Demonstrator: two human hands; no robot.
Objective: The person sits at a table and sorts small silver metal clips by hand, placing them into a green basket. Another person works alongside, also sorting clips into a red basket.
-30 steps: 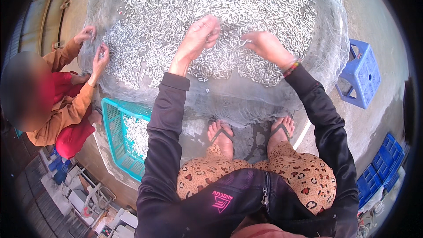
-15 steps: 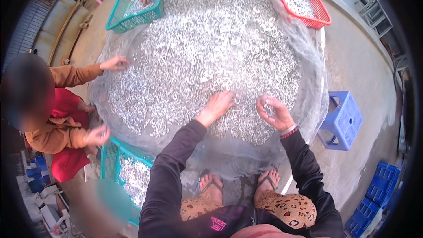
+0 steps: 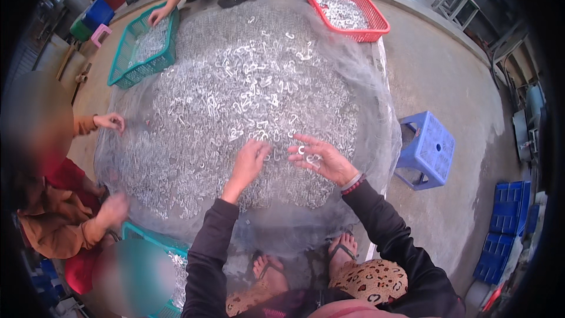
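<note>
A wide layer of small silvery, curled pieces that look like tiny fish covers a pale mesh net in front of me. My left hand is over its near middle, back up, fingers bent and tips drawn together among the pieces; what they pinch is hidden. Just right of it, my right hand is turned palm up, fingers loosely spread and pointing left. A few silvery pieces lie on its palm and fingers. A small gap separates the two hands.
A far co-worker reaches to a green basket and a red basket, both holding silvery pieces. Another co-worker crouches at left by a second green basket. A blue stool stands right of the net; blue crates lie beyond.
My right hand has come closer to my left and its cupped fingers have spread out. The whole view has shifted, showing more of the far co-worker.
</note>
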